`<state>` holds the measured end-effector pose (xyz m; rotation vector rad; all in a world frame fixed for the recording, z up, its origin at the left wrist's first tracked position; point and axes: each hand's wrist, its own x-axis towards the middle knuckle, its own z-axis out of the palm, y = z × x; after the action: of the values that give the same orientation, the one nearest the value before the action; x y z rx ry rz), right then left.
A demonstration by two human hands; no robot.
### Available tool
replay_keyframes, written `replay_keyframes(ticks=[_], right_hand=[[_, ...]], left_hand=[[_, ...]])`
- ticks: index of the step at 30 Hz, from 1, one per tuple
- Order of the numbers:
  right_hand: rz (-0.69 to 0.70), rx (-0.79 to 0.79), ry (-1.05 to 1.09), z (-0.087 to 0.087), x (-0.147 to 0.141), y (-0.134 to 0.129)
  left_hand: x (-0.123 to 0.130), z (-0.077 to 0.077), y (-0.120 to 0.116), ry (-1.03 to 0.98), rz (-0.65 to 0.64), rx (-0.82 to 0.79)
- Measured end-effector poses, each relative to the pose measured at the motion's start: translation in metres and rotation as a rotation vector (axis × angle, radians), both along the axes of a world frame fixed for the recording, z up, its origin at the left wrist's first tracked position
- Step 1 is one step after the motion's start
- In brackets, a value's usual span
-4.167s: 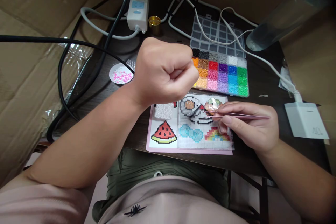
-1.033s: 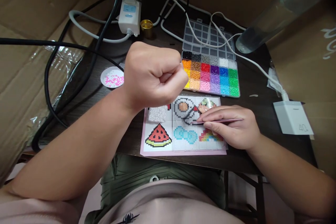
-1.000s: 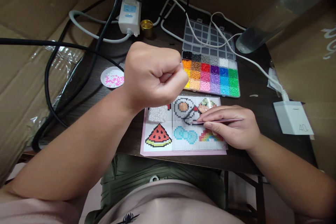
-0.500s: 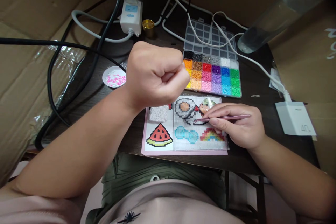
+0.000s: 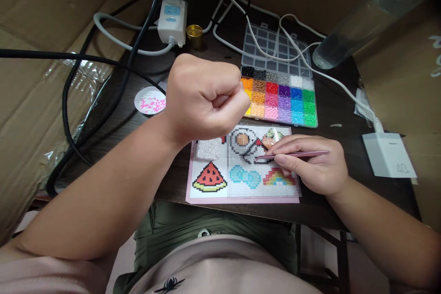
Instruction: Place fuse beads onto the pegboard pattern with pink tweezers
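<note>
My left hand [image 5: 206, 96] is raised above the table as a closed fist; whether it holds anything is hidden. My right hand [image 5: 312, 165] rests on a clear pegboard [image 5: 241, 188] and grips thin pink tweezers [image 5: 292, 154], their tip at the black bead outline beside the fried-egg design. The board lies over a pink pattern sheet [image 5: 206, 197] with a watermelon [image 5: 209, 178], blue circles and a rainbow [image 5: 275, 177]. A bead box [image 5: 279, 98] with many colours stands open just behind the board.
A small white dish of pink beads [image 5: 150, 100] sits at the left. A power strip [image 5: 172, 14], gold cap [image 5: 195, 36], several cables, a white charger [image 5: 389, 154] and a clear bottle [image 5: 347, 32] crowd the dark table. Cardboard walls surround it.
Since a second ago my right hand has shifted a little right and up with the tweezers. My left fist has stayed raised throughout.
</note>
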<state>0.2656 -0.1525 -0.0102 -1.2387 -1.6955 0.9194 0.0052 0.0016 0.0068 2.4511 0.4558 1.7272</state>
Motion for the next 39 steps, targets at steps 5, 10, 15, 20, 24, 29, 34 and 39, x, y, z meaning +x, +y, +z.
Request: replay_keyframes(ticks=[5, 10, 15, 20, 24, 29, 34, 39], right_hand=[[0.021, 0.025, 0.011, 0.000, 0.000, 0.001], [0.026, 0.031, 0.009, -0.001, -0.001, 0.001], [0.015, 0.028, 0.013, -0.003, 0.000, 0.001], [0.040, 0.070, -0.004, -0.003, 0.000, 0.002], [0.052, 0.093, -0.009, -0.004, -0.002, 0.003], [0.100, 0.137, 0.001, -0.005, -0.003, 0.004], [0.090, 0.118, -0.014, -0.003, -0.002, 0.005], [0.057, 0.084, 0.013, -0.001, -0.001, 0.004]], left_hand=[[-0.002, 0.000, 0.001, -0.022, -0.055, 0.007], [-0.002, 0.005, 0.002, -0.032, -0.119, 0.009], [-0.003, 0.006, 0.002, -0.030, -0.154, 0.015], [-0.003, 0.007, 0.003, -0.018, -0.148, 0.026], [-0.002, 0.008, 0.005, -0.030, -0.201, 0.058], [-0.002, 0.010, 0.003, -0.036, -0.222, 0.056], [-0.002, 0.010, 0.003, -0.033, -0.220, 0.055], [-0.003, 0.009, 0.003, -0.025, -0.201, 0.058]])
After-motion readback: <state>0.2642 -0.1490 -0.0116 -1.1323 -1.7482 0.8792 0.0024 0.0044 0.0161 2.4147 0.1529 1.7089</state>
